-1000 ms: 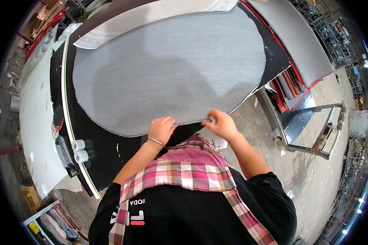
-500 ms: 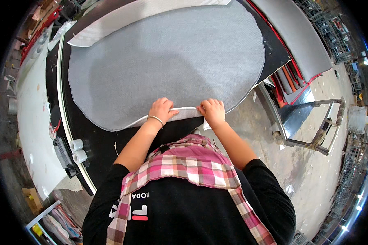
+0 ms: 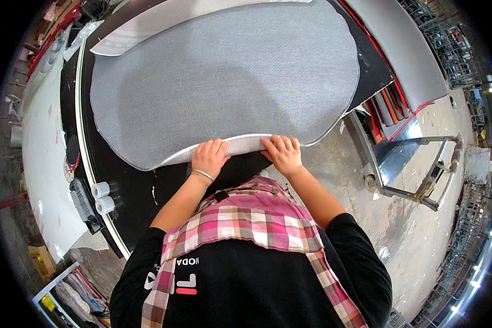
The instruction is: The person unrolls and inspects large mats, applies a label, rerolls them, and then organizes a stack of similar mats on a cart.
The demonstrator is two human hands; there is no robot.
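Across the black worktable (image 3: 142,186) spreads a large grey oval fabric sheet (image 3: 224,82), filling the upper centre; your left hand (image 3: 209,157) and right hand (image 3: 282,154) grip its rolled near edge mid-frame.

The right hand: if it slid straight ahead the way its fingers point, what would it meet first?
Probably only more of the grey fabric sheet. The right hand already rests on its rolled near edge, fingers pointing across the fabric; nothing else shows in that line.
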